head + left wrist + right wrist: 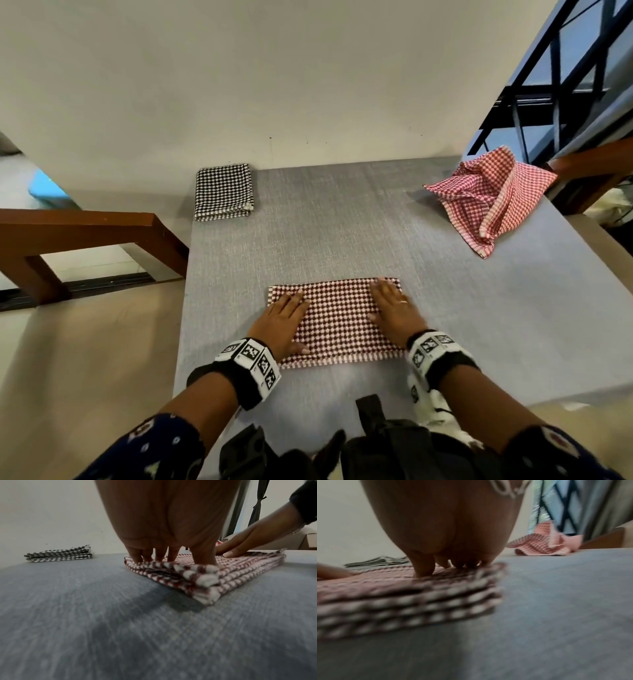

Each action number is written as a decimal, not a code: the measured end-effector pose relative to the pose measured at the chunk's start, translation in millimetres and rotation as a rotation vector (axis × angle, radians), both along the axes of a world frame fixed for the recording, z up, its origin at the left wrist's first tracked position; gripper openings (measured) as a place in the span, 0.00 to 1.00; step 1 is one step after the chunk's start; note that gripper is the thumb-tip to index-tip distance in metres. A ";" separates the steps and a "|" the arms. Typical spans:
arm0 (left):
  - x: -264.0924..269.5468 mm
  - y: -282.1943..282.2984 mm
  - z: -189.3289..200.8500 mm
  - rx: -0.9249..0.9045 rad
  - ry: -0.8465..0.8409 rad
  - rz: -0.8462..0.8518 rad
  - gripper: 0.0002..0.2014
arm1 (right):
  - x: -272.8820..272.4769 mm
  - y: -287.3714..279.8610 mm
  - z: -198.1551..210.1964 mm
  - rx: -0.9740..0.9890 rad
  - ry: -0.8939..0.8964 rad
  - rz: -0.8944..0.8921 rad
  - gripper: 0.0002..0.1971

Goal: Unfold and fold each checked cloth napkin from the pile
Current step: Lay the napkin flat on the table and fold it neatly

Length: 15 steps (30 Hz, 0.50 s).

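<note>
A dark red checked napkin (337, 320) lies folded into a flat rectangle near the front of the grey table (342, 219). My left hand (284, 317) presses flat on its left end, fingers straight. My right hand (394, 308) presses flat on its right end. In the left wrist view the left fingers (154, 555) rest on the stacked layers of the dark red napkin (205, 582). In the right wrist view the right fingers (423, 566) rest on the same folded napkin (402, 599). A black checked napkin (223, 192) lies folded at the back left. A light red checked napkin (486, 198) lies crumpled at the back right.
A white wall runs behind the table. A brown wooden frame (89, 233) stands to the left, another wooden piece (596, 168) to the right below a window with black bars (555, 85). Black bag straps (373, 445) hang at the table's front edge.
</note>
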<state>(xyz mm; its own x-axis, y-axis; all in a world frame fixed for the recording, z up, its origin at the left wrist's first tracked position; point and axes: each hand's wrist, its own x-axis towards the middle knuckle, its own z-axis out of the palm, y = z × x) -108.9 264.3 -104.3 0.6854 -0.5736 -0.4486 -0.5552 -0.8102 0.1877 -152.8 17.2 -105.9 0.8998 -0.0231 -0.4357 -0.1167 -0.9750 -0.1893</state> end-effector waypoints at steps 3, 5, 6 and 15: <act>4.9 -9.9 7.9 -0.031 -0.039 -0.002 0.44 | -0.6 -28.7 7.0 -0.032 0.011 -0.180 0.36; 8.9 -20.6 11.6 -0.093 -0.070 -0.006 0.43 | 4.2 -8.8 12.4 -0.038 -0.048 -0.107 0.36; 10.4 -26.5 12.5 -0.108 -0.073 -0.017 0.44 | 7.7 9.7 13.8 -0.013 -0.074 -0.015 0.37; 19.3 -24.3 -15.5 -0.005 0.039 -0.081 0.70 | 20.4 21.2 3.9 -0.031 0.115 0.107 0.38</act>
<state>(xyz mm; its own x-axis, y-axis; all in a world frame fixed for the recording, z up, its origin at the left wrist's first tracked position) -89.6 240.0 -119.8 0.6187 -0.6290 -0.4707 -0.6112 -0.7618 0.2146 -132.4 38.4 -102.0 0.8418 0.0547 -0.5370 -0.0313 -0.9882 -0.1498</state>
